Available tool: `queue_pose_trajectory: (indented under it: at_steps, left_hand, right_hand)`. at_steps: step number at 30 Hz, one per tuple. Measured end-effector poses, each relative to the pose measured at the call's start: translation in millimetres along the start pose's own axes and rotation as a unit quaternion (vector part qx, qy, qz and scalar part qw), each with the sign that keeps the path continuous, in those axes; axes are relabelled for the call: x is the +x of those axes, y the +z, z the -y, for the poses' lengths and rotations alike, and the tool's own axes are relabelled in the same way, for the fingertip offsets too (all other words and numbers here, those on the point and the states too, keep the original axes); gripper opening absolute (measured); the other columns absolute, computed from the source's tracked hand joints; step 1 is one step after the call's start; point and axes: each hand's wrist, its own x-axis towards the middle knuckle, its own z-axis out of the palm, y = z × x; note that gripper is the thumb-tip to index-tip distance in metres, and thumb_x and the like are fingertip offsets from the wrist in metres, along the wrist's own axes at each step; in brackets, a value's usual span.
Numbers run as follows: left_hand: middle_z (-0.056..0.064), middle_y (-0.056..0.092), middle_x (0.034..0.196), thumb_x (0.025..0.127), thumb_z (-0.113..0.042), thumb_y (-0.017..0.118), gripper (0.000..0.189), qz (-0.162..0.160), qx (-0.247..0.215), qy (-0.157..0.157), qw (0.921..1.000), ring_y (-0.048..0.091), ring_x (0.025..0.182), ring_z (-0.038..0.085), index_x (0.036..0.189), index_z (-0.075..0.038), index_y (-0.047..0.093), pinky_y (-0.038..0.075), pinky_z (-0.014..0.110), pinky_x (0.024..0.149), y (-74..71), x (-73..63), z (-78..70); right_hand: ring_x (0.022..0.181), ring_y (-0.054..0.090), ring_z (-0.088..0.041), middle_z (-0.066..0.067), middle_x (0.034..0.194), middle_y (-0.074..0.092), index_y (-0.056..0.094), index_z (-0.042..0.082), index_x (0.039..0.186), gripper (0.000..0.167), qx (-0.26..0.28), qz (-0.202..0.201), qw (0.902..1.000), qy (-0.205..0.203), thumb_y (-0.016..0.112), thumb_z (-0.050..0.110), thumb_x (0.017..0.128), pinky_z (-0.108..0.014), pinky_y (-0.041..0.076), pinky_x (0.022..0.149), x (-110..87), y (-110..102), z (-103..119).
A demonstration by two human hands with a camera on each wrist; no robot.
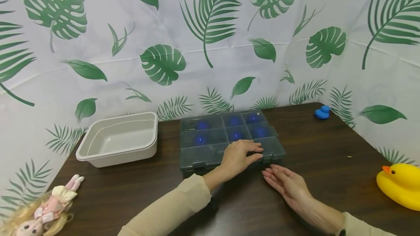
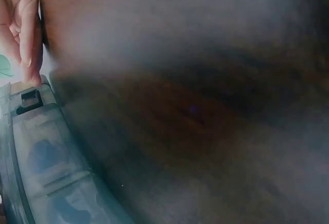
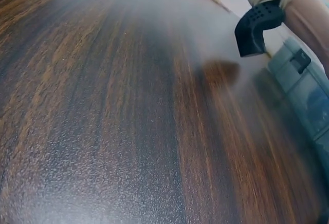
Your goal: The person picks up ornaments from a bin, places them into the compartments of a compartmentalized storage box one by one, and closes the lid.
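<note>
A grey see-through compartment box (image 1: 203, 154) with a closed lid stands on the table, several blue rounded things showing through it. My left hand (image 1: 237, 157) rests over the front right part of the lid, fingers stretched to the right and slightly bent near the front right latch (image 1: 267, 158). Palm turned up, my right hand (image 1: 290, 187) lies at the box's front right corner with fingers loosely extended. In the left wrist view the right hand's fingers (image 2: 28, 44) point at the corner beside the latch. The front left latch (image 3: 300, 60) appears in the right wrist view.
Left of the box stands a white plastic basin (image 1: 121, 156). A doll (image 1: 52, 207) lies at the table's left edge. A small blue duck (image 1: 322, 112) is at the back right, and a large yellow duck (image 1: 401, 188) at the right edge. Leaf-printed cloth (image 1: 223, 72) hangs behind.
</note>
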Motion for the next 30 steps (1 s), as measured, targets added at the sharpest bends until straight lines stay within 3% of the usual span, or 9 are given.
queue_pose_trajectory:
  at_steps: [16, 25, 28, 30]
  left_hand:
    - [-0.012, 0.066, 0.116, 0.086, -0.033, 0.067, 0.022, 0.009, 0.027, 0.009, 0.9995, 0.06, 0.109, 0.006, 0.104, -0.024, 0.074, 0.05, 0.02, 0.083, -6.8, 1.4, -1.0]
    - [-0.012, 0.066, 0.117, 0.086, -0.033, 0.067, 0.022, 0.011, 0.023, 0.009, 0.9996, 0.059, 0.11, 0.005, 0.105, -0.024, 0.074, 0.049, 0.021, 0.085, -5.7, 1.1, 1.5]
    - [-0.012, 0.065, 0.117, 0.086, -0.033, 0.066, 0.022, 0.013, 0.021, 0.011, 0.9996, 0.059, 0.11, 0.006, 0.105, -0.024, 0.074, 0.049, 0.021, 0.086, -5.2, 0.6, 2.4]
    - [-0.011, 0.065, 0.117, 0.087, -0.033, 0.066, 0.023, 0.013, 0.019, 0.013, 0.9996, 0.059, 0.11, 0.006, 0.106, -0.023, 0.074, 0.049, 0.02, 0.085, -5.2, 0.5, 2.6]
  right_hand:
    - [0.098, 0.065, -0.01, -0.002, 0.101, 0.065, 0.01, -0.008, 0.145, 0.05, 0.017, 0.008, 0.9998, 0.011, 0.032, 0.008, 0.102, -0.025, 0.047, 0.094, 1.1, 5.2, 0.9]
    - [0.099, 0.064, -0.009, -0.001, 0.103, 0.063, 0.004, -0.008, 0.146, 0.055, -0.015, 0.013, 0.9997, 0.011, 0.032, 0.01, 0.103, -0.026, 0.046, 0.095, 1.5, 7.6, -1.4]
    - [0.097, 0.065, -0.01, -0.002, 0.102, 0.062, 0.018, -0.005, 0.141, 0.045, -0.012, 0.007, 0.9997, 0.018, 0.034, 0.011, 0.102, -0.026, 0.047, 0.094, 0.4, 6.8, -0.9]
    - [0.096, 0.065, -0.01, -0.001, 0.1, 0.062, 0.033, 0.0, 0.129, 0.03, -0.011, 0.005, 0.9997, 0.019, 0.038, 0.012, 0.102, -0.026, 0.048, 0.093, -1.2, 5.8, -0.2]
